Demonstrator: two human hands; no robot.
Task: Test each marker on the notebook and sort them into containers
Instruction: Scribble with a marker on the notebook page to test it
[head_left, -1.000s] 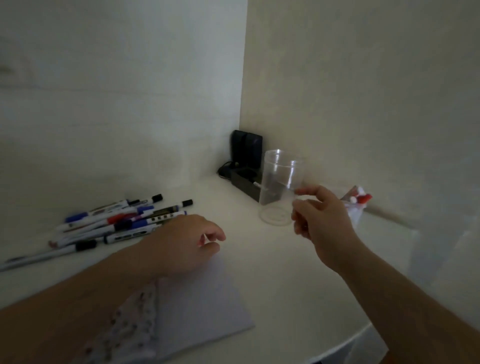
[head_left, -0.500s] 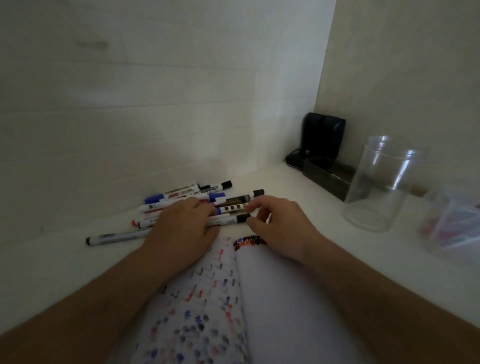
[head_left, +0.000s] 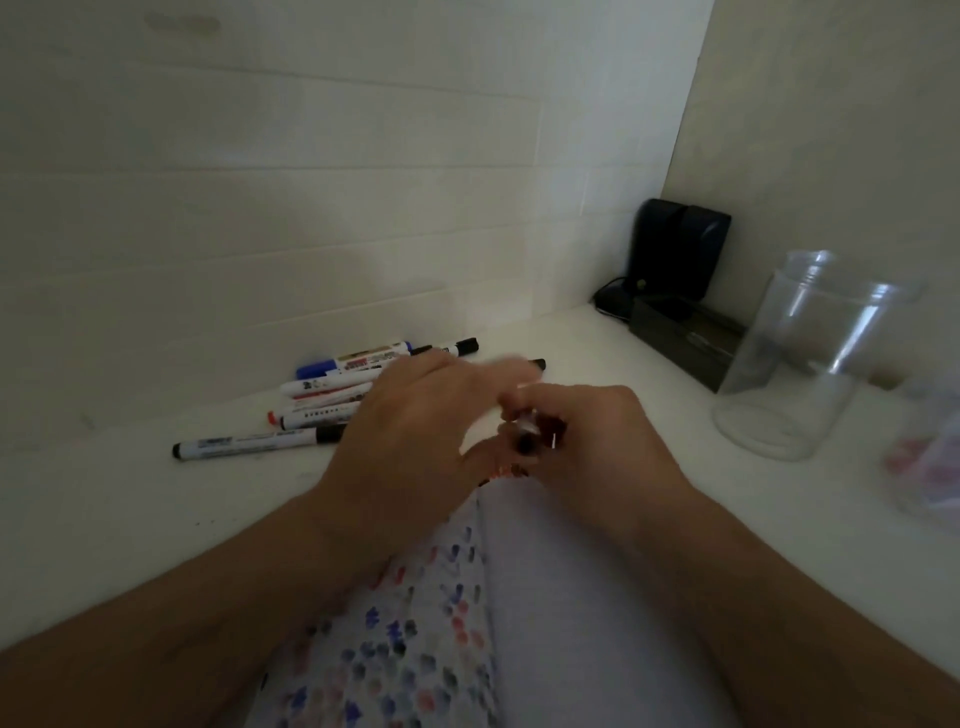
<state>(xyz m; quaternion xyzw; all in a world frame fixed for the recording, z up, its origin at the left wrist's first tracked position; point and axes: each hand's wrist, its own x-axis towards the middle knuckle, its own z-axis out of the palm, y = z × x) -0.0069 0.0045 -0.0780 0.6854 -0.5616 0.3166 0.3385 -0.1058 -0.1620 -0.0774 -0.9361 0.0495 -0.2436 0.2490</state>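
1. The right hand (head_left: 597, 441) is curled, its fingers pinching a marker (head_left: 527, 434) over the top edge of the notebook (head_left: 571, 597); the marker's dark end points toward the camera.
2. The left hand (head_left: 415, 441) hovers just beside it with fingers loosely spread; its fingertips are blurred, so I cannot tell whether they touch the marker.
3. The notebook lies open at the near edge of the worktop (head_left: 130, 509), under both forearms. Its left page is covered with small red, blue and black test marks; the right page looks blank.
4. A pile of markers (head_left: 332, 395) lies by the back wall, left of the hands, with one black-capped marker (head_left: 254, 444) nearest the front of the pile.
5. A clear jar (head_left: 800, 364) stands upright toward the right side of the worktop, with nothing visible inside.
6. A second container (head_left: 924, 467) at the right edge is blurred, with reddish shapes inside.
7. A black device (head_left: 675, 270) sits in the back corner.
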